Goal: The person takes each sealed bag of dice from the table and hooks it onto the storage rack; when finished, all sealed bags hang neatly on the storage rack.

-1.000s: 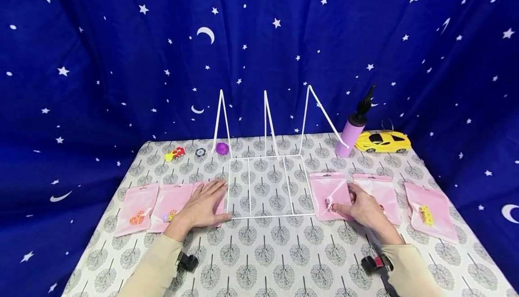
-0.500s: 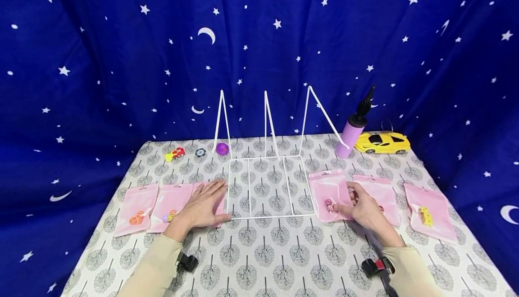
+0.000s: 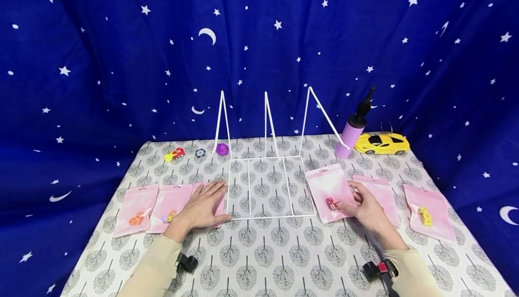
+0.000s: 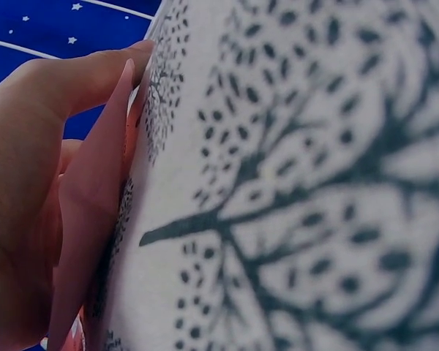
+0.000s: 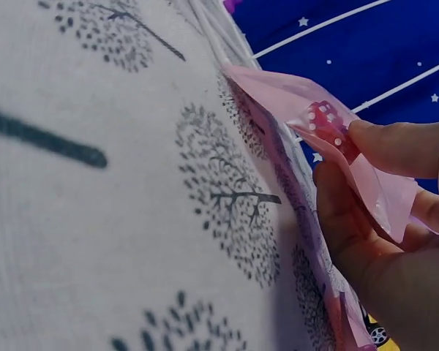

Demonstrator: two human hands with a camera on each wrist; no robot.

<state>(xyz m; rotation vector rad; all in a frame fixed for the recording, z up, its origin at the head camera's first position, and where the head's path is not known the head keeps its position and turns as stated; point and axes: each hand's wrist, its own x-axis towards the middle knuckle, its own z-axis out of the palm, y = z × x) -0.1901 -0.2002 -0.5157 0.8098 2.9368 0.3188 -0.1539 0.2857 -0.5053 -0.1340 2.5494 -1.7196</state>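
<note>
My right hand (image 3: 366, 211) pinches the right side of a pink zip bag (image 3: 324, 182) between thumb and fingers. Red dice with white dots (image 5: 323, 121) show through that bag, close to the thumb. In the right wrist view this bag stands tilted off the tablecloth. On the left, my left hand (image 3: 204, 204) rests with fingers stretched over another pink zip bag (image 3: 220, 204), which it mostly covers. The left wrist view shows that bag's edge (image 4: 95, 175) under the palm. Left of it lie a pink bag with mixed dice (image 3: 176, 195) and one with orange dice (image 3: 135, 218).
A white wire rack (image 3: 270, 217) with upright prongs stands mid-table. Two more pink bags lie right, a plain-looking one (image 3: 383, 198) and one with yellow dice (image 3: 425, 216). Behind are a purple pump (image 3: 349, 137), a yellow toy car (image 3: 383, 143) and a small red-yellow toy (image 3: 175, 154).
The right hand has raised and turned the bag with red dice, its top edge swinging left toward the rack. The left hand has stayed in place.
</note>
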